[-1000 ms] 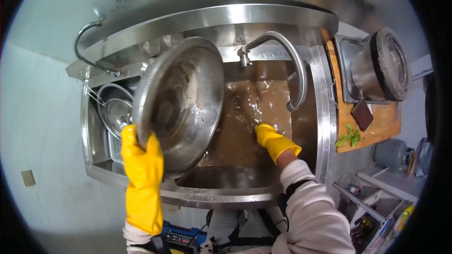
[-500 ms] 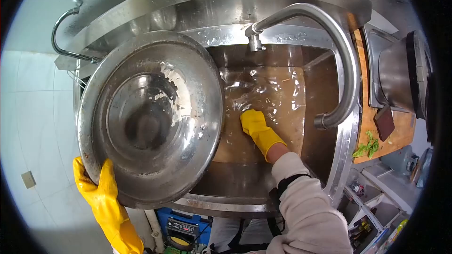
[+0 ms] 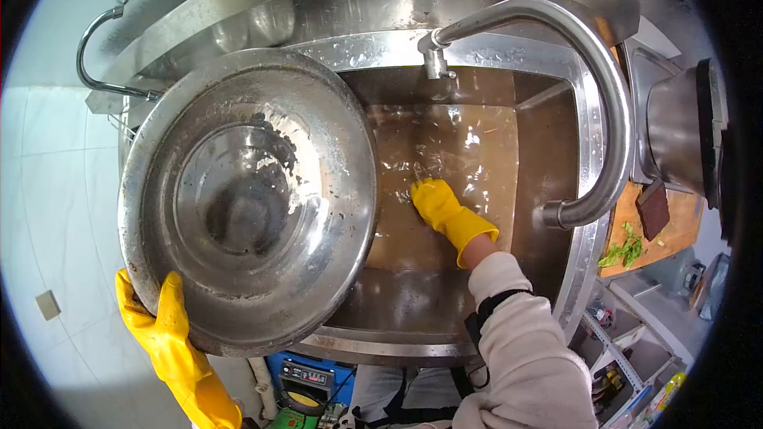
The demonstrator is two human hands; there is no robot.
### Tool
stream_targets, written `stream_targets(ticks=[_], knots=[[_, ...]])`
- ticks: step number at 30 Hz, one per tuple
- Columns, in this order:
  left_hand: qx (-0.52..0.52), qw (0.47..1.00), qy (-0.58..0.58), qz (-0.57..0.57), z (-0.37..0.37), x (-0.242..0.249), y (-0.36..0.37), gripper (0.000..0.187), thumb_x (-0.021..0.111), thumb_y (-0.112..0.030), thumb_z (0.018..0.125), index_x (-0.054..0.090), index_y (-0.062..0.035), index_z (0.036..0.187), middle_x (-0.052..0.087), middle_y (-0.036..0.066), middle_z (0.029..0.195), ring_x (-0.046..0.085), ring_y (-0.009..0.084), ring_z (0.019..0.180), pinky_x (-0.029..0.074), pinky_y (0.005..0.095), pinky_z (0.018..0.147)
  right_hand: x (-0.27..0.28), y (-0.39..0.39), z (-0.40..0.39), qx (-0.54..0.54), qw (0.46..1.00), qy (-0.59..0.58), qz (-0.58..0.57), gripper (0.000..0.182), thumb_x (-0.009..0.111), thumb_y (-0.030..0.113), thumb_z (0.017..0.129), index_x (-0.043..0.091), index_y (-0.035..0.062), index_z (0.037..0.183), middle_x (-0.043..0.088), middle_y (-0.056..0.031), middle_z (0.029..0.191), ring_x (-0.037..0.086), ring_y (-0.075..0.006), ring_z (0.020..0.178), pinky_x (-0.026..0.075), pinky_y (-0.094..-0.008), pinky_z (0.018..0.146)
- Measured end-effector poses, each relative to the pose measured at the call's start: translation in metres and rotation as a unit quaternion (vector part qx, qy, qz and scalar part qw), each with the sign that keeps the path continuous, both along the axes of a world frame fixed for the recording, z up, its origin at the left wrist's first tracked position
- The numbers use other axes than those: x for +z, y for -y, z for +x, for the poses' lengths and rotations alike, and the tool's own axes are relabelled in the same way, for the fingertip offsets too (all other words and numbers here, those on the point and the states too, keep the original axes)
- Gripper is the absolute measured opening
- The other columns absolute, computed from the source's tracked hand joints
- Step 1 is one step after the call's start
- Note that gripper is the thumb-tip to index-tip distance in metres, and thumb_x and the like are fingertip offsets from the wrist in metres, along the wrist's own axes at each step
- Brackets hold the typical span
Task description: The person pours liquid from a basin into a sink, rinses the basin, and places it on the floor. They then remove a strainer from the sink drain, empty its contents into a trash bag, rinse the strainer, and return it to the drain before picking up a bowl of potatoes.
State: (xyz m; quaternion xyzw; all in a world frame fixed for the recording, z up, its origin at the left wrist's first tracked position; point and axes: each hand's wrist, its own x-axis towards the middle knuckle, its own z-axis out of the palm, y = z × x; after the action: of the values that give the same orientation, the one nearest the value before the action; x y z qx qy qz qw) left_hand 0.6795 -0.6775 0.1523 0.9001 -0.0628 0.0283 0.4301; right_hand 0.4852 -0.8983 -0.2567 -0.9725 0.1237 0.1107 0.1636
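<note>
The left hand (image 3: 163, 334), in a yellow rubber glove, holds the basin (image 3: 246, 191) by its lower left rim, with the thumb on the inner side and the other fingers partly hidden behind. The right hand (image 3: 439, 206), in a glove of the same kind, reaches down at the brown water (image 3: 469, 139); its fingertips are not clear to see, so I cannot tell if it is wide or narrow, or if it holds something.

The basin is round, wide and of metal. It is tilted, and its inside is turned to the camera, above the left part of the sink (image 3: 588, 135). The inner surface is shiny in some places, but it has dark stains, pale patches and a worn rim. Its middle looks dark.

The sink contains the cloudy brown water, with bright reflections and small bits. A curved faucet (image 3: 618, 87) stands over its right side. To the right, a metal pot (image 3: 675, 131) is on a metal tray (image 3: 642, 79), near a wooden board (image 3: 671, 234) with green leaves (image 3: 624, 246) and a dark red block (image 3: 652, 210).
</note>
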Motion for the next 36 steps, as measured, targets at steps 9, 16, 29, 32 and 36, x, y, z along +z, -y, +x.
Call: stream_targets(ticks=[9,16,29,32,36], knots=[[-0.005,0.998,-0.027,0.059,0.011,0.002,-0.018,0.066,0.075,-0.007,0.072,0.046,-0.0019,0.131,0.056,0.009,0.121,0.054,0.0201,0.106,0.041,0.0327,0.094,0.035,0.059,-0.010,-0.269,0.953,0.142,0.005,0.016,0.058,0.019,0.081,0.062,0.0053,0.086,0.065,-0.0189,0.091,0.062,-0.0399,0.081,0.050,-0.0488,0.069],[0.010,1.000,0.009,0.022,-0.001,0.002,0.001,0.033,0.067,-0.002,0.074,0.058,-0.0058,0.105,0.059,0.003,0.096,0.054,0.0142,0.088,0.040,0.0280,0.085,0.002,0.031,-0.012,-0.246,0.965,-0.040,0.082,0.017,0.054,0.010,0.080,0.064,0.0044,0.093,0.065,-0.0186,0.096,0.062,-0.0380,0.091,0.051,-0.0454,0.078],[-0.015,0.996,-0.030,0.084,0.001,0.004,0.001,0.064,0.075,-0.006,0.070,0.048,-0.0004,0.128,0.057,0.010,0.118,0.055,0.0203,0.104,0.042,0.0327,0.093,-0.017,0.031,0.015,-0.389,0.902,-0.170,-0.086,0.103,0.081,0.033,0.063,0.023,0.0113,0.145,0.018,-0.0163,0.152,0.027,-0.0382,0.136,0.027,-0.0568,0.105],[0.001,0.996,-0.022,0.085,0.001,0.000,-0.004,0.068,0.076,-0.007,0.070,0.046,0.0006,0.130,0.056,0.011,0.122,0.055,0.0213,0.107,0.041,0.0336,0.095,-0.049,0.034,0.009,-0.380,0.906,-0.141,-0.120,0.100,0.079,0.032,0.064,0.024,0.0131,0.145,0.018,-0.0160,0.152,0.027,-0.0384,0.136,0.026,-0.0566,0.105],[-0.003,0.997,0.021,0.079,-0.008,0.000,0.019,0.026,0.067,-0.003,0.072,0.057,-0.0053,0.096,0.057,0.001,0.087,0.051,0.0120,0.080,0.040,0.0261,0.078,-0.016,0.037,0.013,-0.300,0.936,-0.164,-0.081,0.072,0.067,0.025,0.075,0.037,0.0138,0.139,0.029,-0.0168,0.148,0.035,-0.0363,0.131,0.032,-0.0553,0.101]])
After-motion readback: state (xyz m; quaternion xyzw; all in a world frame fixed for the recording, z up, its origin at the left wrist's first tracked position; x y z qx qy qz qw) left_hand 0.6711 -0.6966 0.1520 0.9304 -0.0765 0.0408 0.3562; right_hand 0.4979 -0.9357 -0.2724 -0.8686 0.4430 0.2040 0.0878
